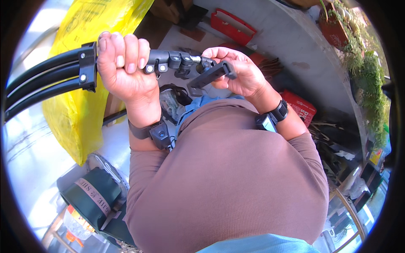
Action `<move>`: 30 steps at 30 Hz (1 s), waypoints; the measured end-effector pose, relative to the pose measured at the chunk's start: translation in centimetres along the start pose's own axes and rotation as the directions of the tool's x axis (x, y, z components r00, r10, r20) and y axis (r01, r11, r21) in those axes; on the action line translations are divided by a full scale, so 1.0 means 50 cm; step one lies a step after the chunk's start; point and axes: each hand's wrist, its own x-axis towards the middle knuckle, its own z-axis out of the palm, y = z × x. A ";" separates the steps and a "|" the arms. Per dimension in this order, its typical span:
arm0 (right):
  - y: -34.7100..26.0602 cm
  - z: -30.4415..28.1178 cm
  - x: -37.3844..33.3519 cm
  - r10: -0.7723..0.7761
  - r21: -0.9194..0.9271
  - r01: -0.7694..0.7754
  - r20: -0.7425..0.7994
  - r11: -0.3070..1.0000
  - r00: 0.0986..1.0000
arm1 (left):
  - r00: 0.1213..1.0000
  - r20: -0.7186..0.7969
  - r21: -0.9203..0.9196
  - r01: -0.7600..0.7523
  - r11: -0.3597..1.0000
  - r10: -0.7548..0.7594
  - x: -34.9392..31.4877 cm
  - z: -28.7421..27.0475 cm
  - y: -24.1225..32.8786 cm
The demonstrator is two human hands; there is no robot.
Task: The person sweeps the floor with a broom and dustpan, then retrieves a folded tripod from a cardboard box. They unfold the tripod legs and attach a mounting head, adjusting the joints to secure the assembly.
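Observation:
A black tripod point(86, 67) lies across the upper part of the view, its several curved-looking legs running off to the left. My left hand point(126, 63) is wrapped in a fist round its shaft, just right of the bracket that joins the legs. Beyond that fist, clamps lead to a thin metal rod and a black phone holder point(209, 76) at the right end. My right hand point(242, 74) pinches the head of the tripod at the holder, thumb and fingers bent round it. Part of that joint is hidden by the fingers.
A large yellow plastic bag point(76, 114) hangs behind the tripod legs at left. Below it stands a dark green bin point(95, 198). A red box point(233, 26) sits at the far side, and another red package point(298, 107) is beside my right arm. Green plants point(371, 80) line the right edge.

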 end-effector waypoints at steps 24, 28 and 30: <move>-0.036 0.000 -0.074 -0.349 -0.520 0.214 -0.175 0.827 0.921 | 0.992 0.108 -0.095 0.069 0.993 -0.059 0.040 0.083 -0.077; -0.043 -0.005 -0.069 -0.376 -0.538 0.236 -0.166 0.809 0.912 | 0.990 0.138 -0.065 0.045 0.997 -0.036 0.040 0.091 -0.078; -0.046 -0.005 -0.070 -0.353 -0.428 0.249 -0.184 0.869 0.917 | 0.992 0.122 -0.055 0.042 0.998 -0.035 0.039 0.095 -0.079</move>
